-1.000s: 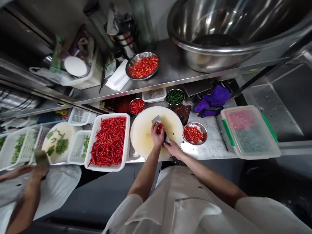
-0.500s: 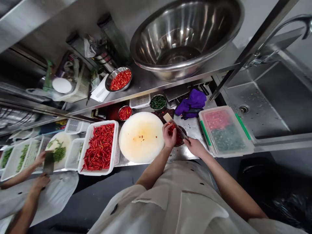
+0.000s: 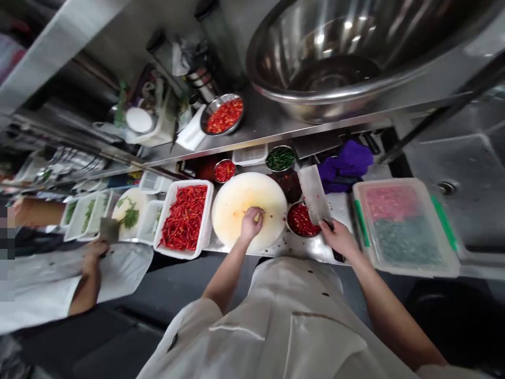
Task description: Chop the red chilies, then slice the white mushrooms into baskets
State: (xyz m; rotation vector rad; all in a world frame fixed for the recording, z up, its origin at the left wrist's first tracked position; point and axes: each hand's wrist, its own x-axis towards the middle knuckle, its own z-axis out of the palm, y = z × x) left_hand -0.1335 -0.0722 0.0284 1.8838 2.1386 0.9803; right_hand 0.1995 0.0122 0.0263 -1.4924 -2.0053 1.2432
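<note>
My left hand [image 3: 251, 223] rests on the round white cutting board [image 3: 236, 197], its fingers curled in a loose fist; I cannot make out anything in them. My right hand [image 3: 338, 238] grips the dark handle of a cleaver [image 3: 314, 196], whose broad blade lies flat over the right rim of a small steel bowl of chopped red chilli [image 3: 300, 220]. Left of the board stands a white basket of whole red chillies [image 3: 183, 216].
A lidded plastic box [image 3: 402, 226] sits to the right, with a purple cloth [image 3: 347, 160] behind it. Small bowls of green chilli [image 3: 280, 158] and red chilli [image 3: 224, 170] stand at the back. A huge steel bowl [image 3: 335, 58] fills the shelf. A co-worker's hand [image 3: 94, 247] holds a cleaver at left.
My left hand has left the small bowl and come back onto the cutting board. The cleaver has tipped flat over the bowl's right side. The co-worker's cleaver hand has shifted.
</note>
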